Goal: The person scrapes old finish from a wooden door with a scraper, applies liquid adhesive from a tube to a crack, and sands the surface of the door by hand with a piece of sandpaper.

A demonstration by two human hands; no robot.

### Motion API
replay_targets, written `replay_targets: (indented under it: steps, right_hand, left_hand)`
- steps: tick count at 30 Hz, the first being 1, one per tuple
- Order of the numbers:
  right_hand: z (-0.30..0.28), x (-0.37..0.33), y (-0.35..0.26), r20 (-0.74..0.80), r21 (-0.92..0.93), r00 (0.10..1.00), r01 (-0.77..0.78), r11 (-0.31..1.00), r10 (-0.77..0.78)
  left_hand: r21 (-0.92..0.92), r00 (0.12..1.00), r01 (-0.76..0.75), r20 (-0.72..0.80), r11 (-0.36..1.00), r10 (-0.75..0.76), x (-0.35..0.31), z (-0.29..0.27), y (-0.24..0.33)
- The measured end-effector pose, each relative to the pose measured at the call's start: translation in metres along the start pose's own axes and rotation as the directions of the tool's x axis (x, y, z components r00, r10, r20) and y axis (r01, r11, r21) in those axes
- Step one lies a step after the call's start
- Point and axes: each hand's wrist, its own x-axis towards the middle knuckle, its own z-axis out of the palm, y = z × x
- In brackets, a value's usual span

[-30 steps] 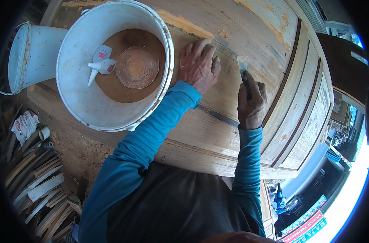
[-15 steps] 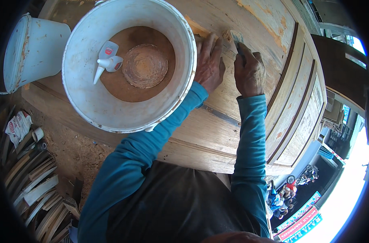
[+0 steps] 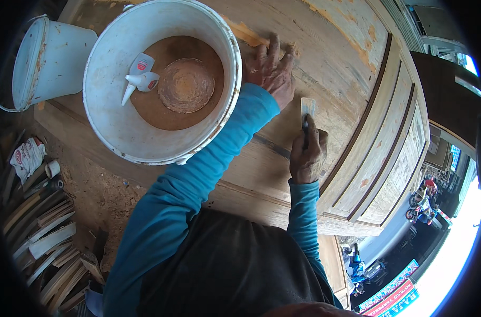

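Note:
My right hand [image 3: 309, 156] grips a putty knife [image 3: 307, 107] by its dark handle. The short, pale, smeared blade points away from me, over a wooden door panel [image 3: 272, 164]. On the panel farther up and to the left, my left hand [image 3: 272, 74] lies with fingers stretched out and apart. Beside that hand stands a big white bucket [image 3: 111, 100], its rim partly in front of my left wrist. Inside the bucket are a clear small bottle [image 3: 142, 63], a white bottle with a pointed nozzle [image 3: 140, 83] and a round brown crusted patch [image 3: 186, 84].
A smaller white pail [image 3: 55, 63] stands tilted in view at the far left. Wood offcuts [image 3: 53, 238] and a crumpled white bag [image 3: 28, 158] lie on the dusty ground at lower left. Orange-brown filler streaks [image 3: 245, 33] mark the panel. Parked motorcycles [image 3: 422, 203] show at right.
My right hand has drawn the putty knife back toward me, away from the left hand. The left hand has shifted slightly and its fingers now spread on the wood.

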Motion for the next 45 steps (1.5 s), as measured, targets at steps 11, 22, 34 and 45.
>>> replay_targets:
  steps: [11, 22, 34, 45]
  right_hand:
    - [0.007, -0.033, 0.012, 0.037, -0.009, 0.999, 0.011, 1.0, -0.011]
    - [-0.008, -0.01, 0.002, 0.083, 0.07, 0.997, -0.01, 0.997, 0.004]
    - [0.012, 0.152, -0.012, 0.157, -0.062, 0.982, 0.115, 0.991, -0.104]
    - [0.014, 0.176, -0.022, 0.38, -0.082, 0.918, 0.156, 0.984, -0.114]
  left_hand:
    - [0.213, 0.998, -0.069, 0.021, 0.975, 0.066, 0.011, 0.001, 0.0]
    - [0.067, 0.993, -0.061, -0.095, 0.996, 0.067, 0.003, -0.004, -0.006]
    - [-0.329, 0.953, -0.199, -0.284, 0.923, 0.104, -0.059, -0.012, -0.026]
    - [-0.403, 0.9, -0.242, -0.433, 0.883, 0.049, -0.06, 0.009, -0.026]
